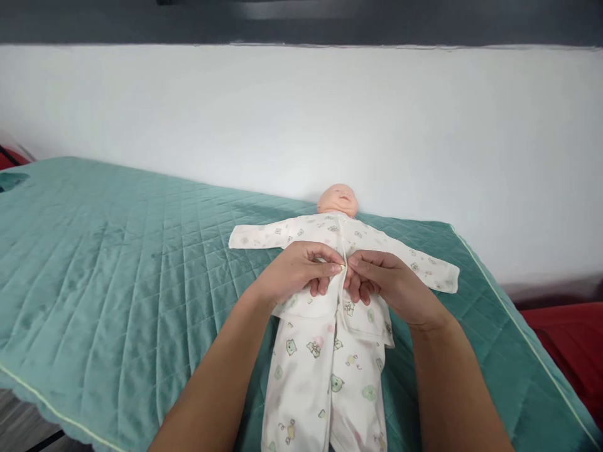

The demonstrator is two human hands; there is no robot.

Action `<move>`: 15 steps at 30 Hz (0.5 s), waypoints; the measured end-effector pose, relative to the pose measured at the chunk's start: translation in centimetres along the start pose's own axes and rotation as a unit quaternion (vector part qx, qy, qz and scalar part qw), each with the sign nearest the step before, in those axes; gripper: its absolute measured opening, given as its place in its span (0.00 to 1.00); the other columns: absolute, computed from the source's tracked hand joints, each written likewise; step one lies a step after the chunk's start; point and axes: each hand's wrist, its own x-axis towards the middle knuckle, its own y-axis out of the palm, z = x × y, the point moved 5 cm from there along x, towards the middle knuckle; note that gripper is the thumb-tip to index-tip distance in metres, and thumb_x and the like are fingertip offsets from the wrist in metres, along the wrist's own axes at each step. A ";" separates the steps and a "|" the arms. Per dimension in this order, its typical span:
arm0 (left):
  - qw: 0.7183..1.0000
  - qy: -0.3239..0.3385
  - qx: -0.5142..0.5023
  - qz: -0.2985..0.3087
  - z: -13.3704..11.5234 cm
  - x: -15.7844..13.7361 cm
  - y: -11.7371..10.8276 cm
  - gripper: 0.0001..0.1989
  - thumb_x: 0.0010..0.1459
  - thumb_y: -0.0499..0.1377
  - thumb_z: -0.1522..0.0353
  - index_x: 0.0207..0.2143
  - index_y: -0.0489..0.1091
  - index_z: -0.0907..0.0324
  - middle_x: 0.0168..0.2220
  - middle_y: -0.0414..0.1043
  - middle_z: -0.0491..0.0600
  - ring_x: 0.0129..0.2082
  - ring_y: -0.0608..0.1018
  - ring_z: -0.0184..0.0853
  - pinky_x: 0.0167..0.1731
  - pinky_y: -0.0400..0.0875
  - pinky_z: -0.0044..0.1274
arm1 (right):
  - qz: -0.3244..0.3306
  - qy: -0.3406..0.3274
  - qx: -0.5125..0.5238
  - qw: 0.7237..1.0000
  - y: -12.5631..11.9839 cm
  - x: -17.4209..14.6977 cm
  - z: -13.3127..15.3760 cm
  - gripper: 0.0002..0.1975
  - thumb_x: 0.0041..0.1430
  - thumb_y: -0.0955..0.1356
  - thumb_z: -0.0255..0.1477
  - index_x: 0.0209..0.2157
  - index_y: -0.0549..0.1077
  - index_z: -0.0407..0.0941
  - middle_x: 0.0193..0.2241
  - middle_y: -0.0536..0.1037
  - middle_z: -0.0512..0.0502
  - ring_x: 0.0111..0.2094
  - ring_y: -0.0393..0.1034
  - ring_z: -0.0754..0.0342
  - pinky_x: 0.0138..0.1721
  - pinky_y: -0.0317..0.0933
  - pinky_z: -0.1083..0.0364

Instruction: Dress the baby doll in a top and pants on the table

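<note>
A baby doll (337,199) lies on its back with its head toward the wall, dressed in a white printed jacket (367,317) and matching trousers (301,383). Both sleeves spread out to the sides. Over the doll's belly, my left hand (299,270) pinches the front edge of the jacket, and a small pale fastener shows at its fingertips. Close against it, my right hand (381,276) pinches the other front edge between thumb and forefinger. Below my hands the jacket's two front edges hang apart. The fastener's exact kind is too small to tell.
A green quilted cover (117,270) with light piping lies under the doll. Behind it rises a white wall (301,119) with a dark band on top. A red object (570,345) stands beyond the right edge. Grey floor (23,417) shows at lower left.
</note>
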 end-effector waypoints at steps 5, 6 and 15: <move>1.000 -0.007 0.016 -0.017 0.0 0.0 0.1 0.12 0.55 0.65 0.61 0.34 0.74 0.61 0.18 0.68 0.43 0.19 0.70 0.26 0.20 0.64 0.19 | -0.023 0.015 0.053 0.998 -0.1 0.2 -0.4 0.17 0.63 0.67 0.42 0.29 0.70 0.43 0.25 0.80 0.45 0.25 0.75 0.55 0.22 0.59 0.61; 0.999 -0.008 0.021 -0.025 -0.1 0.0 0.1 0.13 0.54 0.66 0.60 0.33 0.73 0.61 0.18 0.68 0.43 0.19 0.70 0.26 0.20 0.64 0.19 | -0.027 0.018 0.056 0.998 -0.1 0.3 -0.4 0.17 0.63 0.67 0.43 0.29 0.70 0.43 0.26 0.80 0.44 0.26 0.76 0.54 0.22 0.59 0.61; 0.995 -0.017 0.091 -0.027 -0.5 -0.3 -0.1 0.14 0.55 0.64 0.58 0.31 0.73 0.61 0.19 0.70 0.45 0.20 0.72 0.27 0.20 0.67 0.19 | -0.032 0.028 0.061 0.997 -0.2 0.4 -0.6 0.16 0.64 0.67 0.42 0.30 0.69 0.43 0.30 0.82 0.41 0.29 0.79 0.52 0.22 0.61 0.61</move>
